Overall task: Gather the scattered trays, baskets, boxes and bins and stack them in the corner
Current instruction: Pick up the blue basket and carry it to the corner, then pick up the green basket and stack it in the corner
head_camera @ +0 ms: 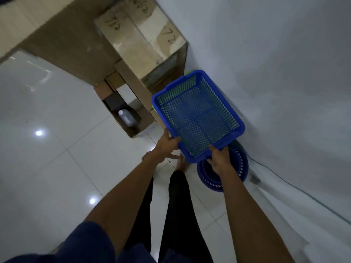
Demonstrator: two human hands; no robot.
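Your left hand (167, 144) clamps the near-left corner of the blue mesh basket (197, 114), thumb on the rim and fingers beneath. Your right hand (218, 158) curls round its near edge. The basket hangs tilted by the wall over a green rim (153, 108), with a round blue basket (235, 168) on the floor under your right wrist. Both grips sit at one end, so the far end may dip and snag rather than nest. Glossy white tiles (47, 168) could let a stack slide. Cardboard boxes (133, 44) crowd the left, a white wall (284, 73) the right.
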